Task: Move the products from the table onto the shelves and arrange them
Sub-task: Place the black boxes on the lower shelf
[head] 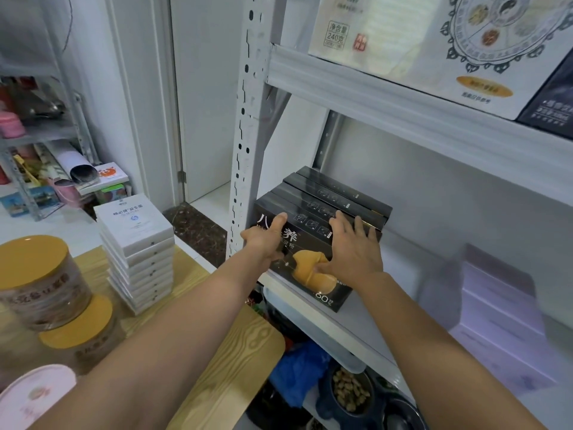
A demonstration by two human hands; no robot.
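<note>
Forearms stretch out over a wooden table (235, 352), where yellow-lidded jars (34, 274) and a stack of white boxes (136, 243) stand (products not yet shelved, by the look of it). Beyond the table edge, both hands meet at a row of black boxes (338, 193) standing face-out at the left end of the middle shelf (381, 305), just beside the perforated upright.

The left hand (263, 240) grips the upper left corner of the front box (310, 268), thumb hooked over its top edge, fingers out of sight round the side. The right hand (356, 252) lies flat and spread, fingers laid across the tops of the row, thumb splayed on the printed front.

The step in hand appears to be arranging: the front box overhangs the shelf lip slightly and sits a little askew to the row. The next move probably calls for an even push from both hands to seat the row square without tipping the boxes behind.

Farther right on the same shelf, well apart, sit blurred lavender boxes (502, 305). Above, the upper shelf (403, 110) carries large white cartons (434, 41).
</note>
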